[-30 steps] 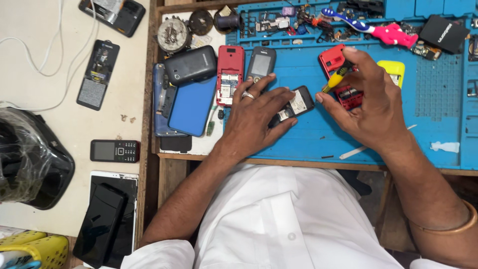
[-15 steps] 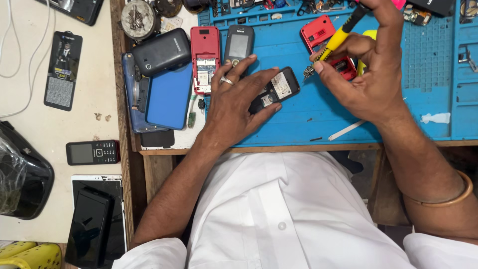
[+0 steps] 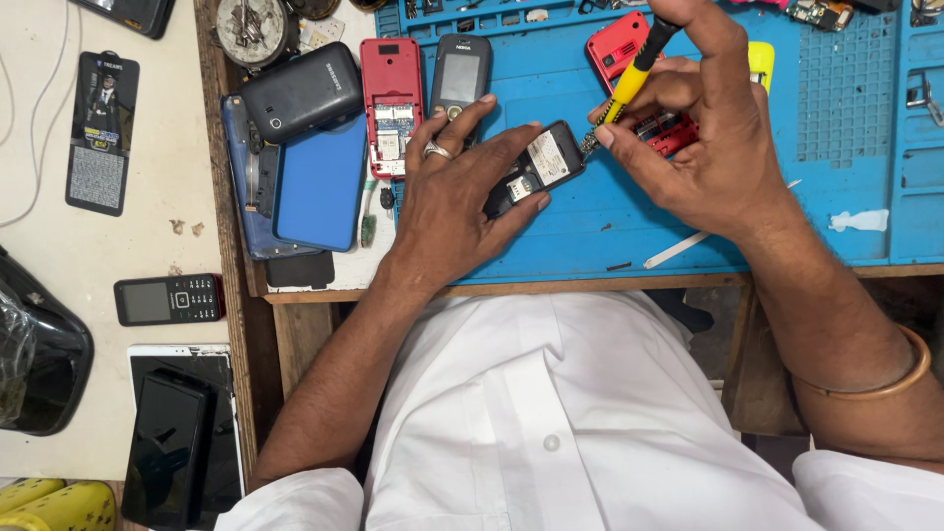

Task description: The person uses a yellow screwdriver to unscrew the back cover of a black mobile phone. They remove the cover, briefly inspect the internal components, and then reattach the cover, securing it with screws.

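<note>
Head view: a small opened phone (image 3: 539, 167) was pinned flat on the blue mat (image 3: 629, 231) by the left hand (image 3: 447, 202). A yellow screwdriver (image 3: 629, 79), pinched in the right hand (image 3: 703, 138), touched the phone's upper end, just before a red phone (image 3: 615, 44).

A blue work mat (image 3: 688, 241) covers the desk (image 3: 187, 147), with a white plastic strip (image 3: 677, 250) lying near its front edge. At the mat's far left lie a red phone with its back off (image 3: 391, 103) and a grey candybar phone (image 3: 460, 77) just beside it. Left of these, a dark phone (image 3: 301, 90) rests partly on a blue tablet-shaped cover (image 3: 320, 182). On the pale desk surface farther left sit a small black keypad phone (image 3: 167, 299), a printed card (image 3: 101, 132), and, nearest, a black slab phone (image 3: 167, 447).
</note>
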